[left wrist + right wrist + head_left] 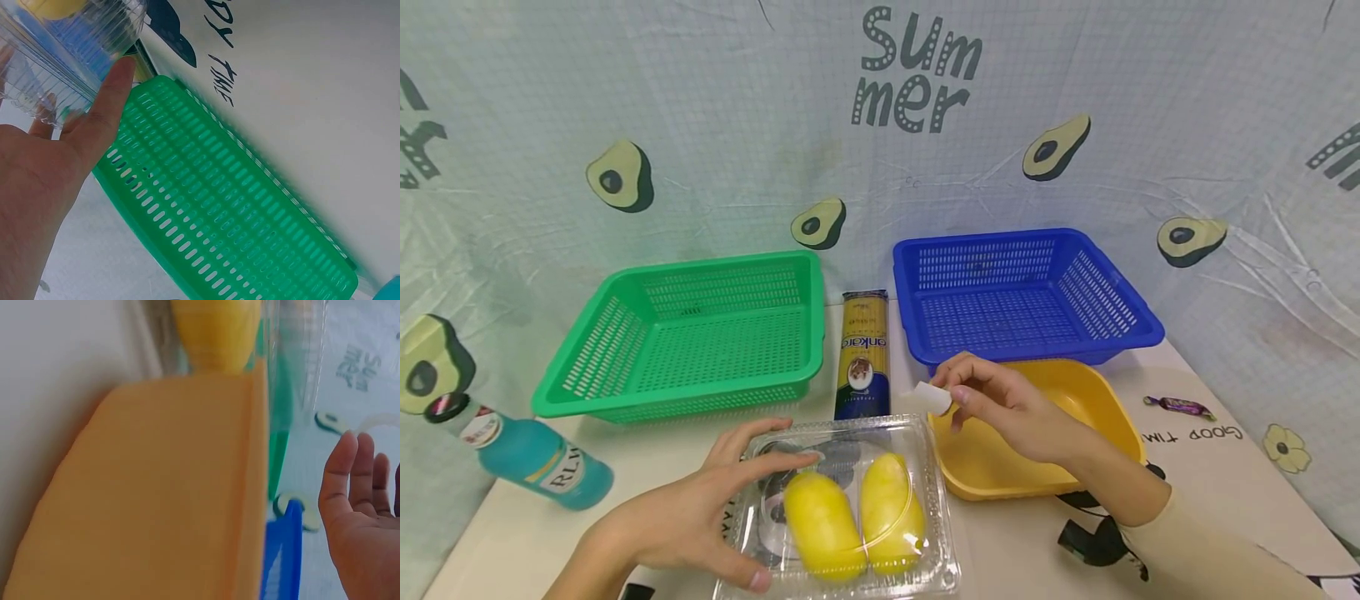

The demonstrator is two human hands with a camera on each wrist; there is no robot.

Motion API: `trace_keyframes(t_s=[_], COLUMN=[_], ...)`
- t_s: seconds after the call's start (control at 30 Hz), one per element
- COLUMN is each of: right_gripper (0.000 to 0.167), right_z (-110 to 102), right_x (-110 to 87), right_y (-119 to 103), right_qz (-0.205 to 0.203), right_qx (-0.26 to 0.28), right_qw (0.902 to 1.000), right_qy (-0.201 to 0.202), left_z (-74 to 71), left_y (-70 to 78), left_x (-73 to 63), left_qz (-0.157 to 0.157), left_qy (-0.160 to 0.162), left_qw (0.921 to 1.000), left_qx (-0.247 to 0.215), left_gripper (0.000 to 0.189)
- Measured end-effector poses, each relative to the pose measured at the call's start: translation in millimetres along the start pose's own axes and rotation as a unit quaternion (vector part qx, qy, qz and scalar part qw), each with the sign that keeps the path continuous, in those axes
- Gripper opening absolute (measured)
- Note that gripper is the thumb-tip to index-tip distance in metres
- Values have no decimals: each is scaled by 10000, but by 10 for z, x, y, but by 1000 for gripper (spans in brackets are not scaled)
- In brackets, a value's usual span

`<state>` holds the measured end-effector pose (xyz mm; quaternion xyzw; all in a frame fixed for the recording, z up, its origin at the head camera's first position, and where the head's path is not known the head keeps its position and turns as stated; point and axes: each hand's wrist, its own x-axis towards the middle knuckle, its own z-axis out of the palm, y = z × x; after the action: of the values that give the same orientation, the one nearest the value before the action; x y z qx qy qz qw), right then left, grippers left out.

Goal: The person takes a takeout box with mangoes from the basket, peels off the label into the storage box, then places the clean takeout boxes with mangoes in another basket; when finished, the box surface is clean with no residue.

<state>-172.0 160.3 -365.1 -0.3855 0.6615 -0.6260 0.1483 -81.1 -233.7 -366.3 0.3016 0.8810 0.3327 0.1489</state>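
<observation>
A clear plastic clamshell box (pixel 936 533) holds two yellow mango-like fruits (pixel 823 525) side by side. My left hand (pixel 692 508) spreads over the box's left side, its index finger on the lid and its thumb at the near edge. In the left wrist view, other fingers (pixel 44 119) show through the clear wall. My right hand (pixel 1000 404) pinches a small white strip (pixel 932 398) between thumb and fingertips, above the yellow basin (pixel 985 467). The strip looks curved in the right wrist view; its material I cannot tell.
Behind stand a green basket (pixel 812 333) and a blue basket (pixel 1142 329), with a spaghetti pack (pixel 865 354) between them. A bottle of blue liquid (pixel 546 458) leans at the left. A purple-wrapped candy (pixel 1180 407) lies at the right.
</observation>
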Motion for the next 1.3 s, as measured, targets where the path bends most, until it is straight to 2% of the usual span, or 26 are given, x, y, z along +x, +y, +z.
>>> trace_keyframes(t_s=[0.33, 0.53, 0.7, 0.87, 1.07, 1.17, 1.3], right_gripper=[15, 23, 25, 26, 29, 30, 30], right_z=[-447, -668, -769, -850, -914, -931, -935], right_x=[-318, -454, -516, -556, -603, -620, -626], right_y=[83, 148, 194, 246, 299, 307, 314], right_qz=[782, 1350, 1744, 2318, 2848, 2948, 2962], right_qx=[-591, -630, -828, -1081, -1070, -1048, -1020], right_qw=[9951, 9887, 9807, 9653, 9483, 9452, 9465], right_qy=[136, 186, 319, 520, 908, 936, 780], left_z=[-10, -7, -12, -4, 9, 4, 3], left_y=[2, -3, -3, -18, -28, -23, -23], left_x=[1, -2, -3, 7, 14, 11, 1], left_qz=[-67, -111, -143, -82, -42, -81, -106], left_qy=[-52, -47, -59, -52, -44, -50, -48], left_qw=[9999, 9998, 9998, 9999, 10000, 9999, 9999], left_qx=[-127, -155, -137, -83, -59, -71, -121], left_gripper=[94, 94, 94, 95, 96, 95, 95])
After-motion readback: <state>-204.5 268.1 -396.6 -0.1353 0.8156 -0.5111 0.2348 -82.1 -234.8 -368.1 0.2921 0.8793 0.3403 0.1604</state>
